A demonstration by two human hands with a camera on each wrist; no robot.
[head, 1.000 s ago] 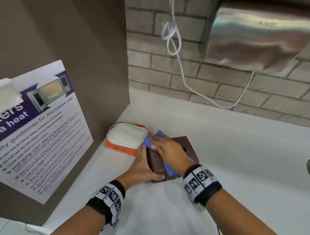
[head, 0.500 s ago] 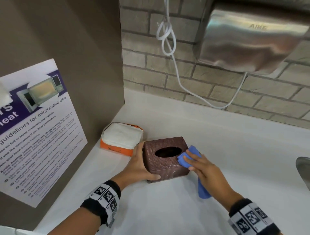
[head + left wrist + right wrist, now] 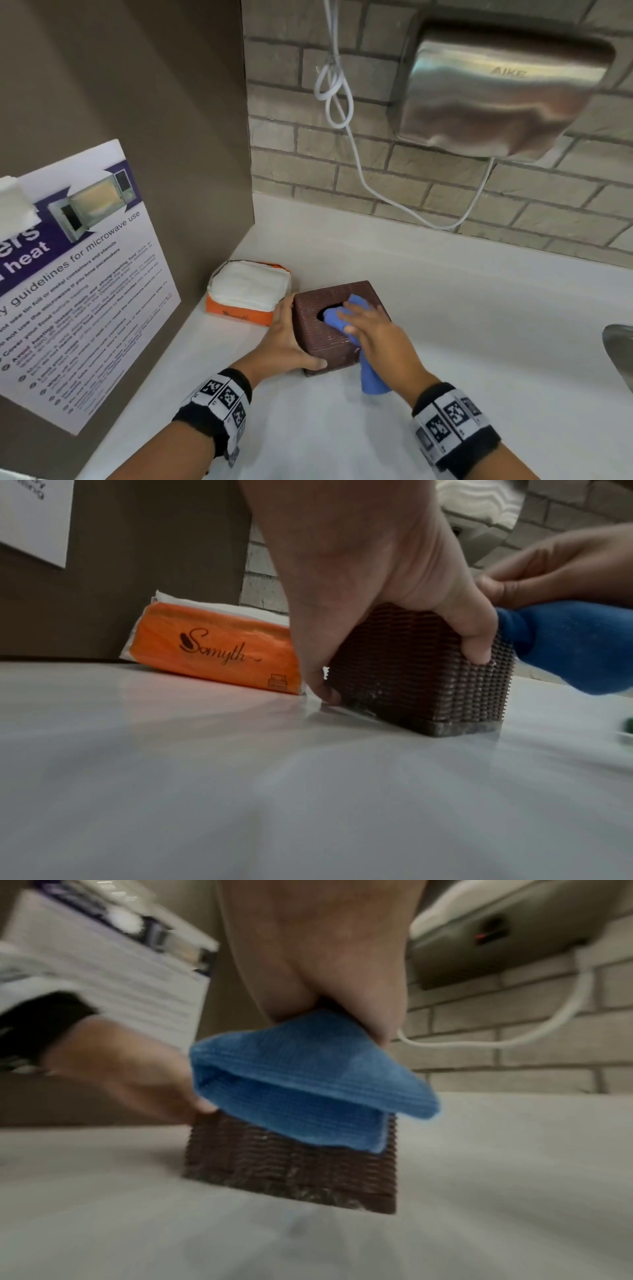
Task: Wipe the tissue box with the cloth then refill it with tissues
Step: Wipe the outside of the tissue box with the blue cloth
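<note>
The brown woven tissue box [image 3: 329, 325] stands upright on the white counter [image 3: 479, 325], caught between the two hands. The left hand [image 3: 284, 342] grips it from its left side: the thumb curls across the near face, as the left wrist view shows, while the fingers reach down the far side to the counter. The box sits directly under and against this palm.

The right hand [image 3: 373, 339] lies on top of the box, its fingers fairly straight and pressing the blue cloth [image 3: 337, 317] down onto the top face, over the oval opening. How firmly the fingers pinch the cloth cannot be told; from the right wrist view the fabric is trapped between hand and box top. The rest of the cloth hangs over the near right corner of the box, below the right palm, and trails to the counter just in front of the right wrist.

Just beyond the left hand's fingers, touching or almost touching them, lies the orange pack of tissues [image 3: 248, 296], flat on the counter with white tissue showing at its open top. It rests beside the box's left side, close but whether they touch cannot be told.

Left of the left forearm, a microwave-guidelines poster [image 3: 78, 281] hangs on the brown side panel. Above and beyond the right hand, a steel hand dryer [image 3: 496, 99] is mounted on the brick wall, its white cord [image 3: 342, 113] looped.
</note>
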